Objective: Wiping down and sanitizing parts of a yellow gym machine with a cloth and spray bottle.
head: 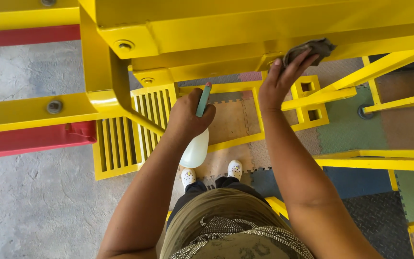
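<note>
My left hand (188,115) is wrapped around a white spray bottle (196,149) with a teal trigger (203,101), its body hanging down below my fist. My right hand (280,81) reaches up and presses a grey-brown cloth (312,49) against the underside edge of a yellow metal beam (264,29). Both arms stretch forward from my body, and the two hands sit about a hand's width apart under the yellow frame.
Yellow metal frames, bars and a slatted yellow panel (118,144) surround me. Red beams (34,139) lie at the left over a grey concrete floor (34,201). Coloured foam mats (350,129) cover the floor to the right. My white shoes (235,169) show below.
</note>
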